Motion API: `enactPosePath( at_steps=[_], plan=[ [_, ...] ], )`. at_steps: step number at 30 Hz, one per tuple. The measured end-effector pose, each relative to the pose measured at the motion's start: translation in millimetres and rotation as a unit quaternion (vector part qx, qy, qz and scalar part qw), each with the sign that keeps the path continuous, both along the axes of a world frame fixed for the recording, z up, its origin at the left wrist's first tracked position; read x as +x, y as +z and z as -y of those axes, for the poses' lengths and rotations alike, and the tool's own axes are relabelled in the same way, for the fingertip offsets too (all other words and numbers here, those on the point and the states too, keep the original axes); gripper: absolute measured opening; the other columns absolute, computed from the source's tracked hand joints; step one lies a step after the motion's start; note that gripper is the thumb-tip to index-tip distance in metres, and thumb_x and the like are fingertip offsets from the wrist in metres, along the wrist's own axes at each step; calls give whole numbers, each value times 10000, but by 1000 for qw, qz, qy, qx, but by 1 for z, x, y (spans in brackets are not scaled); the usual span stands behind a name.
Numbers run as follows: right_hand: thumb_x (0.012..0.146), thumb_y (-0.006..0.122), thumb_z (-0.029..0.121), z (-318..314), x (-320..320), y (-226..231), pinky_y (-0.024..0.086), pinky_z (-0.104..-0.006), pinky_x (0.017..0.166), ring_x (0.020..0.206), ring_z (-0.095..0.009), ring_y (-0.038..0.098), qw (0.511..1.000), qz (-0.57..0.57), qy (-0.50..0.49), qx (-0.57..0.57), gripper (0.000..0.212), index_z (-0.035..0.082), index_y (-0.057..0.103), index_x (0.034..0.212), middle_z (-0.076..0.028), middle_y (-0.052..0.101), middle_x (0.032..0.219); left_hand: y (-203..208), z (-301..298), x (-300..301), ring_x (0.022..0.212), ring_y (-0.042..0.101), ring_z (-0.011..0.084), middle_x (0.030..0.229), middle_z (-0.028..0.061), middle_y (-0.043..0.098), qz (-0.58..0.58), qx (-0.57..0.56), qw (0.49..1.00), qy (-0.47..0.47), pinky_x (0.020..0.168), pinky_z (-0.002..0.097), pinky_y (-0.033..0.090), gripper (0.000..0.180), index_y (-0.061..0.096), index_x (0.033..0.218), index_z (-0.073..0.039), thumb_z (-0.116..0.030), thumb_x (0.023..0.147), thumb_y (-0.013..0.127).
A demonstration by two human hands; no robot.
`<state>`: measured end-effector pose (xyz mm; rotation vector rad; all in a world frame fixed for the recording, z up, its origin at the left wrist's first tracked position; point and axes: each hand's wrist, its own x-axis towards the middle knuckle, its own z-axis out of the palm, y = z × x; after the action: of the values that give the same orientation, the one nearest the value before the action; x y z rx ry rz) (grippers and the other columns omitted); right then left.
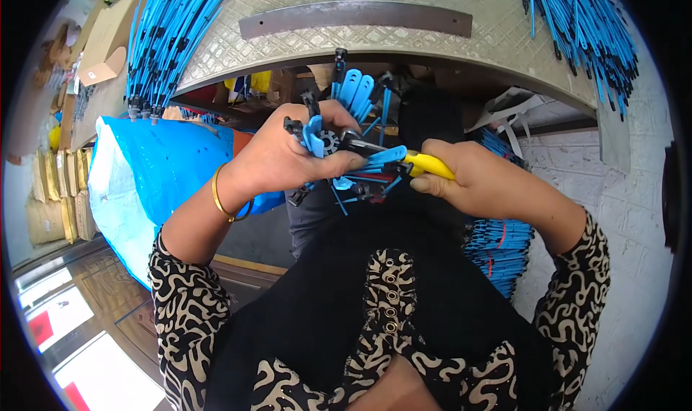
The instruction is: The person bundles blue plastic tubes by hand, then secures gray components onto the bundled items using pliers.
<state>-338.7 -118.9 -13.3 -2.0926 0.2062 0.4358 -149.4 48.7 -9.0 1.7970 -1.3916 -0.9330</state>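
Note:
My left hand (277,151) is closed around a cluster of blue plastic arms (353,90) with black end fittings, which spread out in several directions. At the cluster's centre, a round dark toothed hub (330,143) shows beside my left thumb. My right hand (476,177) grips the yellow handles of a pair of pliers (436,167). The pliers' metal jaws reach into the cluster near the hub, by the left fingertips. What the jaw tips touch is partly hidden by fingers and blue arms. Both hands are above my lap, in front of the table edge.
On the patterned table (209,58) lies a curved grey metal strip (310,21). Piles of blue rods (173,36) with black ends overhang its left and right ends. A blue bag (158,166) stands left of my arm; red-banded blue bundles (501,241) lie to the right.

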Motion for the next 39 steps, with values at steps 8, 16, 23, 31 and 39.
enactPosePath(
  at_steps=[8, 16, 23, 31, 39],
  plan=[
    [858, 579, 336, 0, -3, 9, 407, -329, 545, 598, -223, 547, 1000, -18, 13, 6, 322, 24, 501, 878, -105, 550, 658, 1, -10, 1, 723, 574, 126, 796, 43, 610, 8, -10, 1000, -24, 665, 269, 468, 279, 625, 904, -28, -97, 663, 748],
    [845, 591, 296, 2, 1, 11, 413, -355, 564, 619, -297, 548, 1000, 11, 22, -3, 298, 16, 495, 888, -152, 546, 676, 2, -8, 4, 697, 574, 117, 792, 50, 617, -6, -10, 1000, -25, 642, 253, 462, 279, 624, 897, -17, -100, 662, 750],
    [784, 630, 186, -7, -3, 7, 400, -376, 573, 670, -358, 513, 985, 91, -3, -146, 244, 13, 459, 806, -178, 500, 697, 4, -3, 4, 678, 592, 131, 734, 81, 626, -46, -1, 999, -21, 629, 267, 464, 289, 623, 897, -6, -150, 677, 742],
    [744, 656, 139, 94, -48, -6, 418, -377, 667, 751, -339, 515, 915, 146, -226, -300, 260, 3, 477, 876, -178, 503, 795, 8, -14, 28, 650, 599, 290, 686, 129, 607, -22, -135, 990, 24, 613, 371, 455, 277, 613, 824, -35, -263, 697, 708],
    [742, 654, 133, 129, -19, -5, 430, -361, 754, 850, -320, 539, 711, 267, -90, -644, 363, -7, 515, 1047, -173, 545, 959, 50, -9, 45, 667, 600, 200, 771, 119, 647, 15, -166, 985, -43, 620, 326, 456, 333, 615, 873, -11, -252, 682, 743]
  ],
)
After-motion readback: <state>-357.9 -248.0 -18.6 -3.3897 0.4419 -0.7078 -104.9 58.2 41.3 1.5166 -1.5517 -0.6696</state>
